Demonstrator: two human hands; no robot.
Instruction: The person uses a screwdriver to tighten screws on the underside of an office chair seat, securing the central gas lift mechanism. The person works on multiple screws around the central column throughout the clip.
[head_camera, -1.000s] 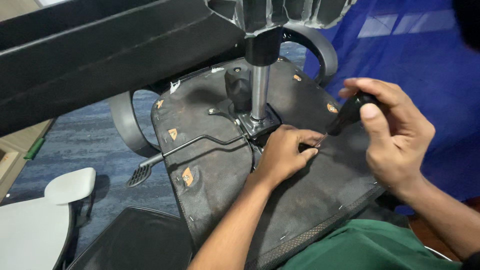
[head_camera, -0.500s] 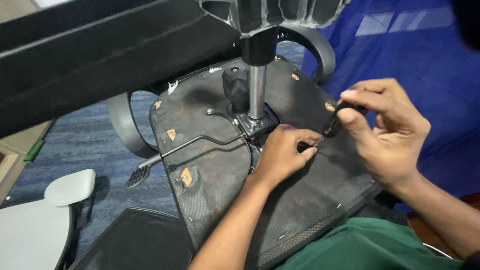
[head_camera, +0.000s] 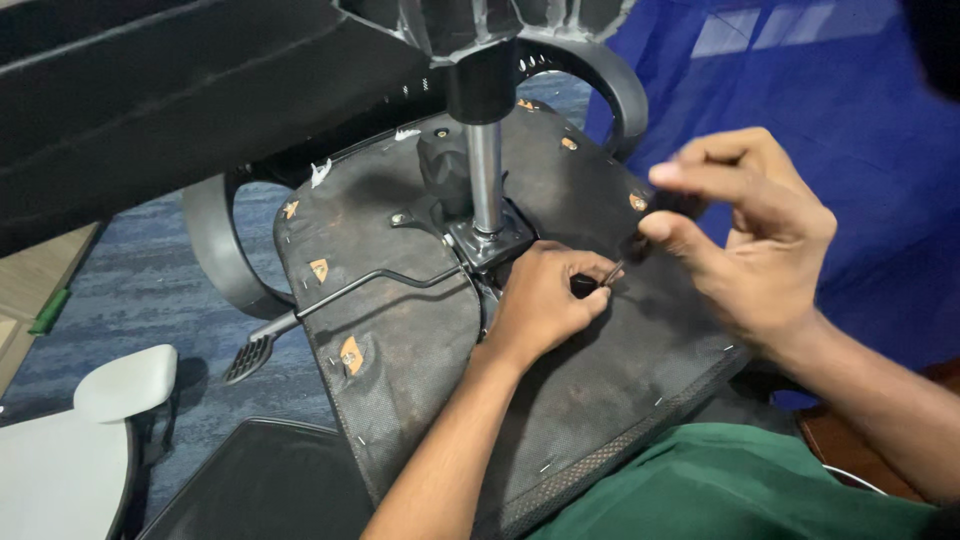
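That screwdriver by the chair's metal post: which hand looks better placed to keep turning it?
The right hand: its fingers wrap the screwdriver handle. The left hand rests on the chair underside, pinching at the tip.

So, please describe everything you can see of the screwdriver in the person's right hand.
The screwdriver has a dark, seemingly plastic handle and a thin metal shaft. The right hand mostly hides the handle, pinching it between thumb and fingers. The tool slants down and to the left, its tip hidden at the left hand, which rests on the upturned chair seat beside the metal column.
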